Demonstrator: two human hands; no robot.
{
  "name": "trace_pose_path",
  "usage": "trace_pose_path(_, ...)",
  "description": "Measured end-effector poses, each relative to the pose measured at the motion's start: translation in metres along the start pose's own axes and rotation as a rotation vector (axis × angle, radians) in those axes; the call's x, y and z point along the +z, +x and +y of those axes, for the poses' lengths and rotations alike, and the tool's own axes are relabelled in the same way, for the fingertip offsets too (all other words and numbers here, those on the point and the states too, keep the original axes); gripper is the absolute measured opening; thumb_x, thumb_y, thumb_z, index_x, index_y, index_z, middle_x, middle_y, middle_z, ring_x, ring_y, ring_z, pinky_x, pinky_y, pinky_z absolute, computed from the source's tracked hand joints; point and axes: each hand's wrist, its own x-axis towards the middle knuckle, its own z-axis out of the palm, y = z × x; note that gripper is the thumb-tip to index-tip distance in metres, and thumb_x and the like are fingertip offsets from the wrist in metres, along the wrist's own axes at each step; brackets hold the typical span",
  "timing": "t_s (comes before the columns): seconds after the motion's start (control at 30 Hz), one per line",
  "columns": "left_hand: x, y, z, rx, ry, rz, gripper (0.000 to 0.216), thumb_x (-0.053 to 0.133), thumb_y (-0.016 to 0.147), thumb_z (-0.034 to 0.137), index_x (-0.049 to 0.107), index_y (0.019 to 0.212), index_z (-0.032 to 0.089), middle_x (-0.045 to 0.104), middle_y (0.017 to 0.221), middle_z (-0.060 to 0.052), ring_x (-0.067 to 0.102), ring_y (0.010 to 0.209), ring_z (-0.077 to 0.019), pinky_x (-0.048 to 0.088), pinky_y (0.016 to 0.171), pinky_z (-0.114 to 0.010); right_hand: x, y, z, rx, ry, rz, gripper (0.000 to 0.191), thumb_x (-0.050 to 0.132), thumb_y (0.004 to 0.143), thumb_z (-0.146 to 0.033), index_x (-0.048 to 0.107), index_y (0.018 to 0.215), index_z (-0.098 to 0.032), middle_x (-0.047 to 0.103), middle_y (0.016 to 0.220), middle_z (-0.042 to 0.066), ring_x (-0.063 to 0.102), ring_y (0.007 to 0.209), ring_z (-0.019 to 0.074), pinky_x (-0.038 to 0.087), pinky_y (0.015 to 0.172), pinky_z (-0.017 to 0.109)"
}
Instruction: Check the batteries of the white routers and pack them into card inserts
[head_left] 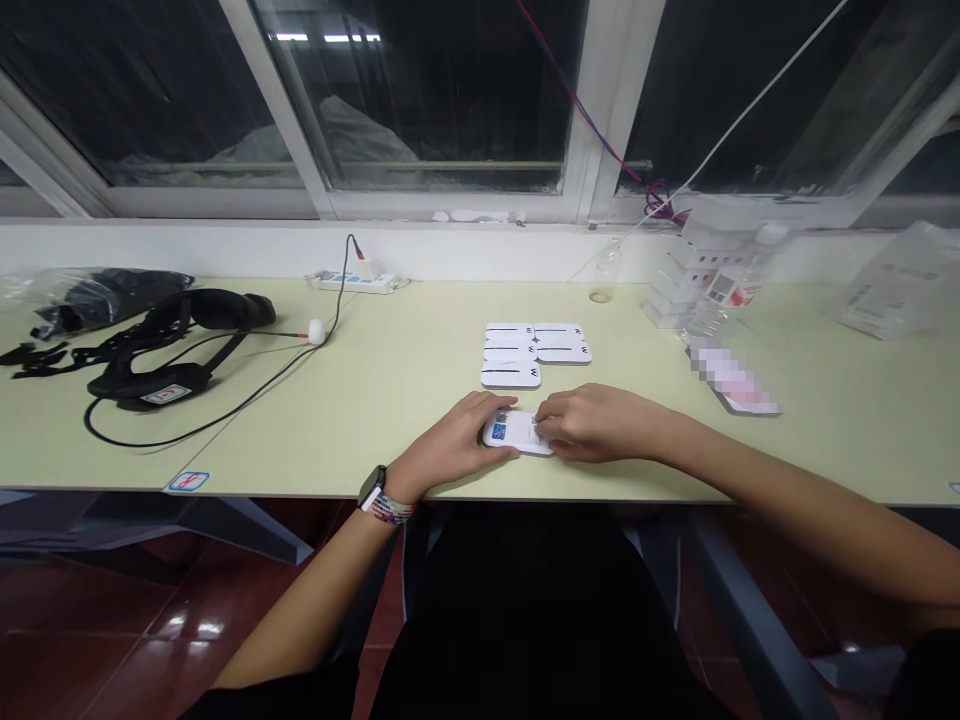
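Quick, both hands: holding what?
Left hand: closed on the white packet, at its left end.
Right hand: closed on the packet's right end.

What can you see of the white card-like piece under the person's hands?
The white piece is small, flat, rectangular with rounded corners, and looks like plastic. Its top face carries a blue mark at the left and small print too fine to read. It lies flat on the pale yellow-green table near the front edge. The left hand grips its left end; the right hand covers its right end, fingertips on top. Part of it is hidden.
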Motion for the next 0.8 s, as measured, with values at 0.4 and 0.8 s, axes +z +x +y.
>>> trace_pose_path(0.4,-0.001,0.002,0.001,-0.002,0.004,-0.011,0.062,0.084,0.097,0.041,0.059,0.153,0.028,0.065,0.152,-0.011,0.058,0.146,-0.0349,0.048,0.124,-0.054,-0.008,0.003,-0.009,0.009,-0.058,-0.128,0.014,0.065,0.102,-0.014,0.077,0.108,-0.012,0.078,0.101,0.012,0.069,0.081,0.0208,0.038,0.063,0.032)
trace_pose_path(0.8,-0.003,0.002,-0.001,0.019,0.012,0.003,0.063,0.083,0.097,0.043,0.06,0.154,0.03,0.067,0.148,-0.012,0.063,0.141,-0.0362,0.053,0.119,-0.054,0.008,0.002,-0.02,-0.106,-0.36,-0.078,0.025,0.045,0.106,0.002,0.064,0.114,-0.011,0.073,0.092,0.012,0.068,0.077,0.023,0.037,0.055,0.034)
